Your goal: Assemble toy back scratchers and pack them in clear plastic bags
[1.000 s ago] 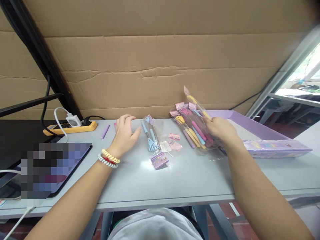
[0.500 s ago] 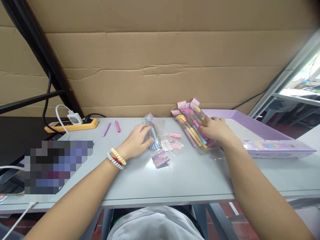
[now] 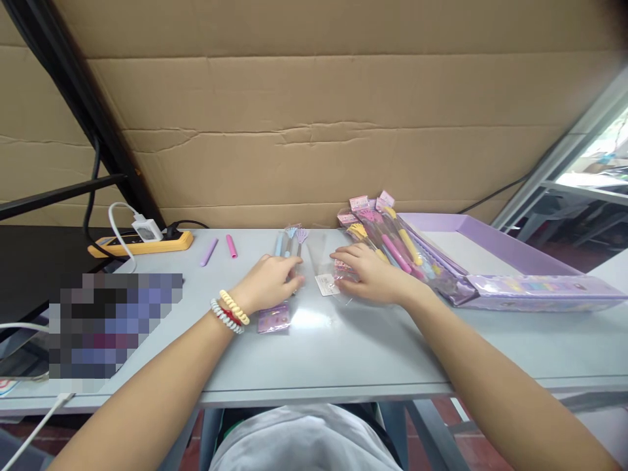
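Observation:
My left hand [image 3: 269, 280] is closed over the lower part of a few back scratchers, with blue [image 3: 291, 231] and purple [image 3: 301, 235] hand-shaped heads sticking out beyond its fingers. A purple printed card [image 3: 273, 318] lies partly beneath that hand. On the desk to the right, my right hand [image 3: 375, 275] lies with outstretched fingers on clear plastic wrapping, close to a white label [image 3: 326, 284]. Behind it is a pile of bagged back scratchers [image 3: 396, 254] in pink, yellow and blue, their lower ends partly hidden by my right hand.
A shallow purple box [image 3: 544, 294] with a pale inside stands on the right. Purple [image 3: 209, 252] and pink [image 3: 231, 246] tubes lie at the back left, near a yellow power strip [image 3: 171, 243] with a white charger [image 3: 146, 229]. Cardboard [image 3: 314, 170] walls off the desk's rear.
My right hand has left the bagged pile and come left onto the plastic wrapping and label. Near my left hand, the back scratchers have shifted and the purple card has slid left.

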### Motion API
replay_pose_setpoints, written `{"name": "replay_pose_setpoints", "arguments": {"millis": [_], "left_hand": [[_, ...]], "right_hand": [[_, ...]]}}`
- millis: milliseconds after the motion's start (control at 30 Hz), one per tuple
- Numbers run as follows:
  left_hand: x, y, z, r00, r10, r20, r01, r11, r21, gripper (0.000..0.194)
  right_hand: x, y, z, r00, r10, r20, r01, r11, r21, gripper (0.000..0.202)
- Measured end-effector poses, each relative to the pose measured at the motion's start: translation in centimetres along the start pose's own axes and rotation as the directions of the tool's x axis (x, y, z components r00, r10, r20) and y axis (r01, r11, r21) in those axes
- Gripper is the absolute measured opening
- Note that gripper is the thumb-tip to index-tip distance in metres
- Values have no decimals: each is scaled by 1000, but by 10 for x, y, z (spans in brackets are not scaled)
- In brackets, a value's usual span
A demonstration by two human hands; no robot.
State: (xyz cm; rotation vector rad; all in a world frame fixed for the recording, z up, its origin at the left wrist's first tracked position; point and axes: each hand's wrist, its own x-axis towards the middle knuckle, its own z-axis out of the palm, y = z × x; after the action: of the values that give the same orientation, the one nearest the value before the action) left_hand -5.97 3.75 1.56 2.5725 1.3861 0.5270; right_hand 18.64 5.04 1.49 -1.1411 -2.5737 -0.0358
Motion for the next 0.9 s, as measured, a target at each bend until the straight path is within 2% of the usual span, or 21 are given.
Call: {"name": "replay_pose_setpoints", "arguments": {"millis": [100,200,267,333,400,500,600,667,733,800,833,900], "left_hand": [[0,-11,-3,983,-150,-105,153,988,21,37],[1,-18,-5,922,-345,-179,370,919,138,40],[1,-21,-8,873,-476,-107,488,853,186,44],[1,-22,-11,845,-535,-1,525,830,188,46],[1,-24,-13,844,-533,60,522,842,135,45],[3,-26,-14,839,-530,119,538,842,-43,43],[4,-30,-14,808,-562,179,590,769,-246,34],[5,-31,-14,789,-589,175,609,712,-349,26],[4,-29,-18,801,-586,125,568,677,-468,20],[1,-22,-22,856,-510,80,453,668,-591,17],[-1,-18,-24,894,-441,78,385,667,-638,18],[-6,-7,-26,959,-231,164,280,680,-677,21]], "right_hand": [[-1,3,-3,1000,26,9,-26,1000,16,42],[-2,4,-7,999,40,18,-41,999,22,41],[-3,4,-8,998,50,32,-51,998,23,40],[-3,3,-7,998,56,42,-57,998,24,39],[-2,3,-6,998,47,46,-48,998,28,39],[-2,2,-4,999,24,44,-25,999,31,38],[-2,3,-3,999,19,38,-21,999,31,37],[-2,5,-3,1000,6,-4,-6,1000,29,39],[-2,5,-4,995,-29,-91,30,999,10,43],[-1,3,-7,977,-81,-198,76,997,-35,46],[-1,2,-9,963,-108,-246,94,993,-67,47],[0,-3,-14,937,-157,-312,118,983,-140,48]]}}
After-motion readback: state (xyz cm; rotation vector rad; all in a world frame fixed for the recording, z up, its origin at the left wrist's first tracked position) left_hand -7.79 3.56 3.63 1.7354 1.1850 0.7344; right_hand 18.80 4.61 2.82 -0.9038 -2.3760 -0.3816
